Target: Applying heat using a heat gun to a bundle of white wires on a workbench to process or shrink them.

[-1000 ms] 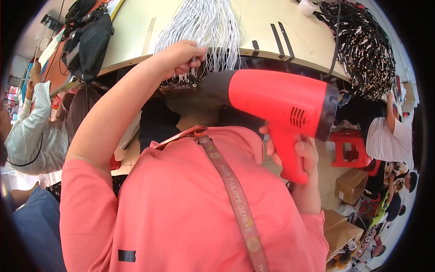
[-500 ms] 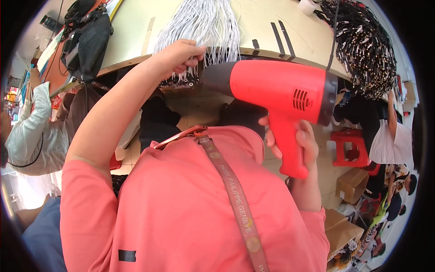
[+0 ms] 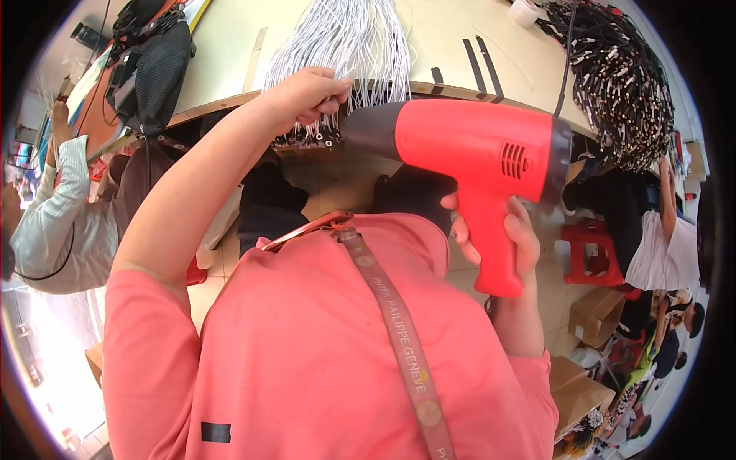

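Running down the pink shirt (image 3: 291,337) closest to my camera, a brown strap (image 3: 387,299) is lying aslant. Just beyond, my right grip (image 3: 524,238) is holding the red heat gun (image 3: 471,138), thumb and fingers curling round its handle, and the black nozzle (image 3: 372,129) is pointing left, near my left grip (image 3: 310,100). That one is pinching, fingertips together, at the white cables (image 3: 341,38); I am not managing to tell what it is catching. The cables are spreading over the pale desk (image 3: 445,42) and hanging past its front edge. Low on the right a nearer cardboard box (image 3: 575,387) is standing, with a farther cardboard box (image 3: 598,316) beyond; their contents are escaping me. Past them a red stool (image 3: 590,253) is standing. Far left, a black bag (image 3: 157,77) is hiding whatever it is carrying; at the desk's right end, black cables (image 3: 617,84) are drooping in a heap.
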{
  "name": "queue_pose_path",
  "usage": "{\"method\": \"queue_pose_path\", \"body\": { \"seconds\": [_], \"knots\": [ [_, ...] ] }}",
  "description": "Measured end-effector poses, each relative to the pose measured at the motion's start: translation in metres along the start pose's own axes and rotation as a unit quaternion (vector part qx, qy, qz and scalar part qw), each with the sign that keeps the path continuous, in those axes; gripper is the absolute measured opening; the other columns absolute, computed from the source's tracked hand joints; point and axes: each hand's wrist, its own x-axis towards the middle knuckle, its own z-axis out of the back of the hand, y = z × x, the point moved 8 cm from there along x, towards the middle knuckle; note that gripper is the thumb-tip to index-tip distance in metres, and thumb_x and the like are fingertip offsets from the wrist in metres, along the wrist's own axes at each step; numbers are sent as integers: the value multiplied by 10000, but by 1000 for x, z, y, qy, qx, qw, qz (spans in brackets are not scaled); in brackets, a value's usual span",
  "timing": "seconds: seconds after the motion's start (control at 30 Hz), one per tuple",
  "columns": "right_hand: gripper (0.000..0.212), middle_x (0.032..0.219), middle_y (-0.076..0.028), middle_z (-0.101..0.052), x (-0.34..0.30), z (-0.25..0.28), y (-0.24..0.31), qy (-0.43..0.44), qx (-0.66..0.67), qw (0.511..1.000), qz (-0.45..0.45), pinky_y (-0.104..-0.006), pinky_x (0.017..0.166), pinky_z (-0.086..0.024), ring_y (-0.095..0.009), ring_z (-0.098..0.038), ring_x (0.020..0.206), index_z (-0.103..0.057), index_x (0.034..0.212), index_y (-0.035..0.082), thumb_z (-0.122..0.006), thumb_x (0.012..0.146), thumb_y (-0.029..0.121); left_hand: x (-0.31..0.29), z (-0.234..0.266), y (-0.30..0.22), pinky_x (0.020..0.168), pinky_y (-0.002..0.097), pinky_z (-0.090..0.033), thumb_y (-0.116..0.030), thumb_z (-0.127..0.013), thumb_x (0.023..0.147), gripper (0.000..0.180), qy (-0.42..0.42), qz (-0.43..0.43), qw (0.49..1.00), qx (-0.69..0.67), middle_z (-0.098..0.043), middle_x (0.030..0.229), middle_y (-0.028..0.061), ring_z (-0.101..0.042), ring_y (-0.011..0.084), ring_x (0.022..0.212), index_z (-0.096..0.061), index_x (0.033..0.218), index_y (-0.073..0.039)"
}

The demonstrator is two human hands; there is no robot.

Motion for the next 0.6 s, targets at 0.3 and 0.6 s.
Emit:
{"method": "queue_pose_path", "body": {
  "seconds": [0.3,0.6],
  "knots": [
    [746,1091,-312,-530,-21,3,11,-76,-44,996,15,-238,449,-446,-200,-578,644,-334,1260,-160,-620,796,350,2,-2,-3,353,202,-287,-229,-548,892,243,32,-10,999,37,-641,765,70,-361,43,395,-606,902,6],
    [749,1101,-302,-529,-15,-10,7,-63,-19,998,-11,-238,454,-445,-205,-588,670,-348,1265,-139,-642,775,345,5,-2,-2,322,212,-263,-141,-600,829,166,30,-8,999,24,-621,709,69,-356,42,366,-628,827,22]
  ]
}}
